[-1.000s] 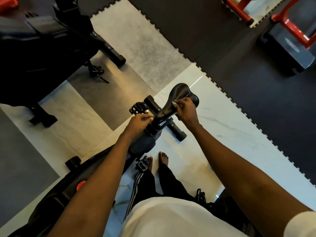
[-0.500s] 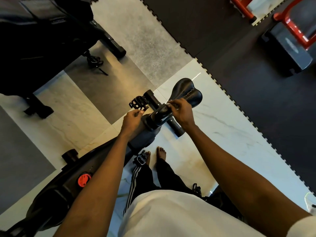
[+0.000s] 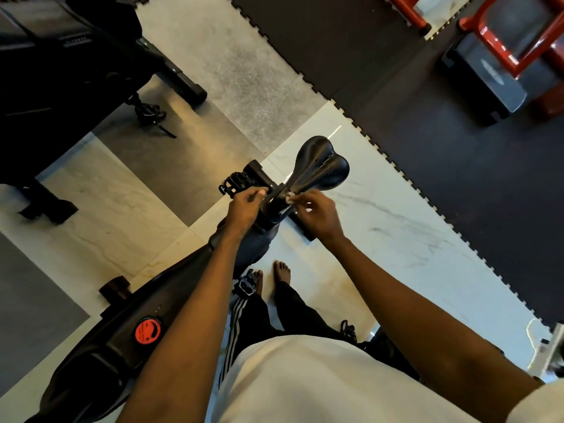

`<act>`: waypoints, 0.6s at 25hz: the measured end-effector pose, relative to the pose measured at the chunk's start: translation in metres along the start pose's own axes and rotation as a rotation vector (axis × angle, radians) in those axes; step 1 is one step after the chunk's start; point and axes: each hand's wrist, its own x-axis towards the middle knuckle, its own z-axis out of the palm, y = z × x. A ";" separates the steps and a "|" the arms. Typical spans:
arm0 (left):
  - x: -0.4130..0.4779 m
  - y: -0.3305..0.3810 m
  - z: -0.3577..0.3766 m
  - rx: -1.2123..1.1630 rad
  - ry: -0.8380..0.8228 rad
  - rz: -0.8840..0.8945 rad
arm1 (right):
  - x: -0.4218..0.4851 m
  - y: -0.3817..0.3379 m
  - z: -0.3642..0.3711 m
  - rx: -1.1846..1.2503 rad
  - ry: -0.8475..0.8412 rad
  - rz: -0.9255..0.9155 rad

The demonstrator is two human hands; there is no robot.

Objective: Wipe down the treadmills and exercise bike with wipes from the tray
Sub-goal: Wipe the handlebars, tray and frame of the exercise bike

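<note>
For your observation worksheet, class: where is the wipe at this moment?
In the head view, near centre, the wipe is pinched in the right hand at the narrow end of the saddle; the left hand grips the bike alongside.

No word, brand or number can be read here. The exercise bike (image 3: pixel 100 361) carries a red round sticker (image 3: pixel 148 331) on the lower part of its black body, near the left edge of the white floor tiles. It has dark print on it, maybe a small drawing with lines of text, but it is too small and blurred to read. On the grey plate (image 3: pixel 476 87) of the red-framed machine (image 3: pixel 485 29), at the far right corner of the floor, there is a pale mark – possibly a logo – also not legible.
</note>
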 end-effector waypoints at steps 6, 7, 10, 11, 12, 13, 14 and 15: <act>-0.003 0.002 0.022 0.058 -0.029 0.043 | 0.020 0.005 0.016 0.617 0.326 0.789; -0.002 0.001 0.021 0.089 -0.017 0.047 | 0.021 0.001 0.025 0.667 0.366 0.865; -0.001 0.003 0.021 0.138 0.002 0.073 | 0.012 -0.011 0.042 0.674 0.334 0.909; -0.002 0.005 0.022 0.141 0.001 0.080 | 0.011 -0.012 0.039 0.658 0.304 0.883; -0.003 0.006 0.025 0.146 0.006 0.086 | 0.012 -0.010 0.031 0.601 0.281 0.832; -0.004 0.007 0.027 0.168 0.023 0.095 | 0.015 -0.004 0.022 0.517 0.267 0.759; -0.006 0.008 0.030 0.200 0.047 0.108 | 0.020 0.003 0.012 0.432 0.256 0.692; -0.009 0.010 0.033 0.229 0.066 0.124 | 0.026 0.008 0.003 0.374 0.255 0.644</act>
